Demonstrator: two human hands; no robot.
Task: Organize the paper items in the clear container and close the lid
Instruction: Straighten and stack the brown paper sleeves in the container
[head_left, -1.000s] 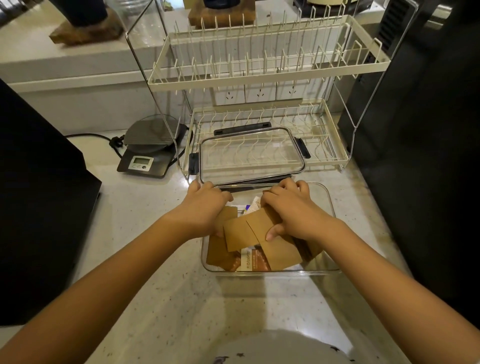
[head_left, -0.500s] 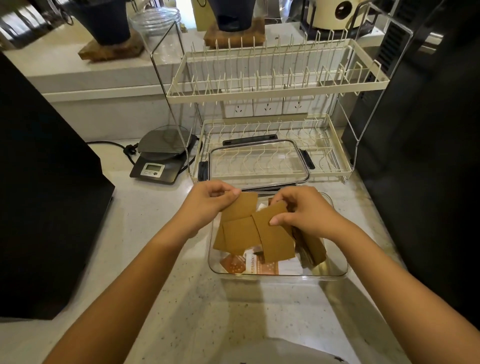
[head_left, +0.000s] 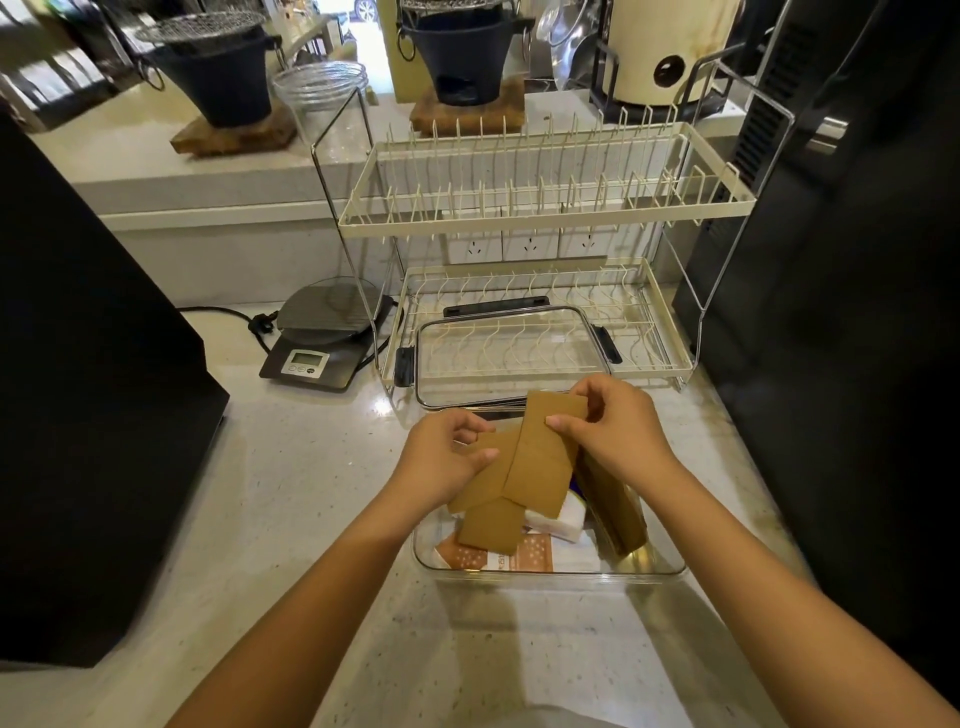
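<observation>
Right grip: the right hand (head_left: 615, 428) pinches the top end of a brown card sleeve (head_left: 540, 457) between thumb and fingers, lifted above the clear container (head_left: 670, 564).
Left grip: the left hand (head_left: 441, 465) clamps the left edges of the other brown sleeves (head_left: 491, 522), thumb on top, so they fan out under the right-hand one.
Step in hand: judged to be squaring the loose sleeves into one stack before laying them back.
Doing it well: slide the right sleeve down until its edges meet the others, tap the long side flush, then lay the stack flat beside the upright bundle (head_left: 613, 506) at the container's right wall, low enough for the lid to seat.
Container: near the counter's (head_left: 291, 493) front, just ahead of the dish rack (head_left: 540, 338).
Lid: the clear lid (head_left: 511, 356) with dark clips leans at the rack's lower tier, off the container.
Writing: an orange dotted packet (head_left: 498, 556) on the container floor carries print too small to read; the scale's (head_left: 322, 338) display is unreadable; no brand can be made out.
</observation>
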